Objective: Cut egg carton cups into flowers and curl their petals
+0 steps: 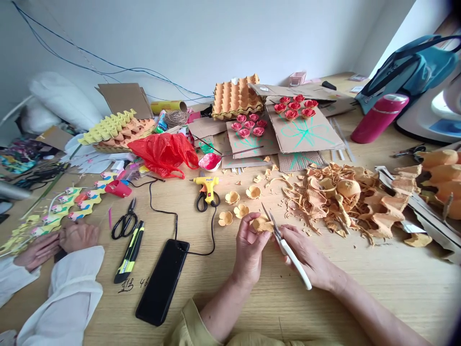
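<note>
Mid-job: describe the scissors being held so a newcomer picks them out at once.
On the wooden table, find the heap of orange scraps toward the right. Near its closer left edge, the right hand holds the white-handled scissors, blades beside the orange cup piece in the left hand. Their white handle sets them apart from the black-handled scissors lying beside the cutter.

I have the left forearm (226, 302) angled upward, left hand (251, 247) pinching between thumb (263, 240) and fingers (244, 229); my right forearm (370, 307) slants in from the lower right, right hand (307, 254) curled in a grip beside the left.
</note>
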The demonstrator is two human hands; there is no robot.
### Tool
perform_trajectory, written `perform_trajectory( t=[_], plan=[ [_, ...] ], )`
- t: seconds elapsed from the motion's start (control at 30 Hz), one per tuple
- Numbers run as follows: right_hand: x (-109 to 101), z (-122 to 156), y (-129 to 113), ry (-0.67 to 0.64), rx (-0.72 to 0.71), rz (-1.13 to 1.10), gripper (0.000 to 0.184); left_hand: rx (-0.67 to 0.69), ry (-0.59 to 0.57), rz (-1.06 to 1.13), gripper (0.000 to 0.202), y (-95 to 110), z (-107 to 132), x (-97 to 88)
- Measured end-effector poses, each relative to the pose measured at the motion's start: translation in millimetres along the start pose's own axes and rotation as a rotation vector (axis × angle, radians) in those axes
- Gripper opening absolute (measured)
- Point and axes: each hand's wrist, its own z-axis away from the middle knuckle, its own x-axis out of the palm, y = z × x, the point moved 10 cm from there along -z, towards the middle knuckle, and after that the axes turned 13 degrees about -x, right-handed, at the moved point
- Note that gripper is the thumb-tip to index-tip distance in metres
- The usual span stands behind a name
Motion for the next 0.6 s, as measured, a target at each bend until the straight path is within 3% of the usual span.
perform_trajectory(
  t=[0.23,0.6],
  plan=[
    [0.4,0.2,1.3,0.002,0.006,0.022,0.048,0.074,-0.022,-0.021,0.039,6.6,1.2,0.5],
    [3.0,3.9,5.8,0.017,-0.030,0.045,0.047,0.071,-0.016,0.014,0.037,7.4,3.6,3.7]
  ],
)
